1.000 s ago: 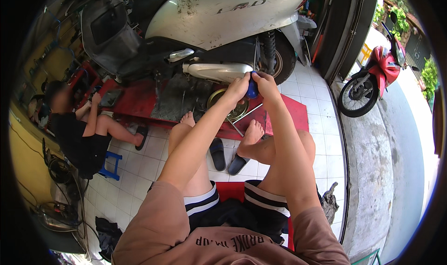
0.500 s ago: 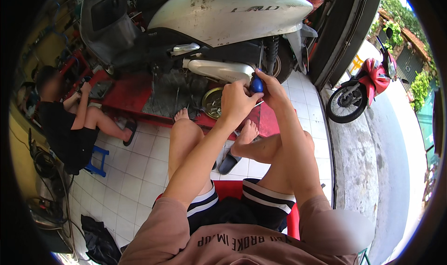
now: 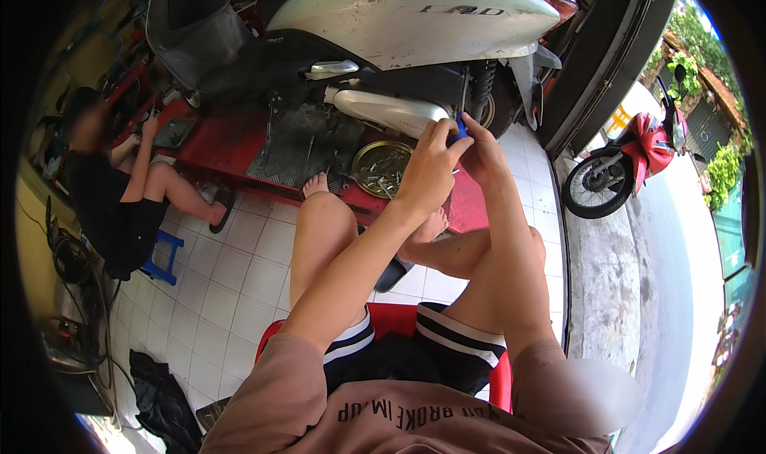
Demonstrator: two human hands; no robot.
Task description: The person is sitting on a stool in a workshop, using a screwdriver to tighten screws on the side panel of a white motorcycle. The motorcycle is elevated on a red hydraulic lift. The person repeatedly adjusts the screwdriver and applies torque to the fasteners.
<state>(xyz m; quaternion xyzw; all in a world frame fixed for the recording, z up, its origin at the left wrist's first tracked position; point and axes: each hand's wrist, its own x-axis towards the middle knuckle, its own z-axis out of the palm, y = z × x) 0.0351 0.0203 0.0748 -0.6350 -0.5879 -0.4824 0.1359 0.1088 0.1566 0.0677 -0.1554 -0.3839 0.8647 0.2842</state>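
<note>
My left hand (image 3: 427, 167) and my right hand (image 3: 483, 151) are both closed on a blue-handled tool (image 3: 459, 125), its thin metal shaft pointing up, likely a screwdriver. The shaft lies beside the scooter's rear shock absorber (image 3: 483, 83); I cannot tell what its tip touches. My fingers cover much of the handle, just right of a silver engine-side cover (image 3: 383, 109). Above is the silver body panel (image 3: 391, 27). A round brass-coloured tray (image 3: 359, 167) holding several small metal fasteners sits below on the red lift platform (image 3: 203, 147).
A person in black (image 3: 108, 191) sits at left by a blue stool (image 3: 163, 258), holding something small. Cables (image 3: 68, 254) and black cloth (image 3: 159, 398) lie near the lower left. A red scooter (image 3: 638, 151) stands outside the doorway at right. My bare feet rest by the platform.
My left hand has shifted up and right round the handle, hiding more of it. The tool has shifted right in the picture as the view moved slightly. More of the tray shows.
</note>
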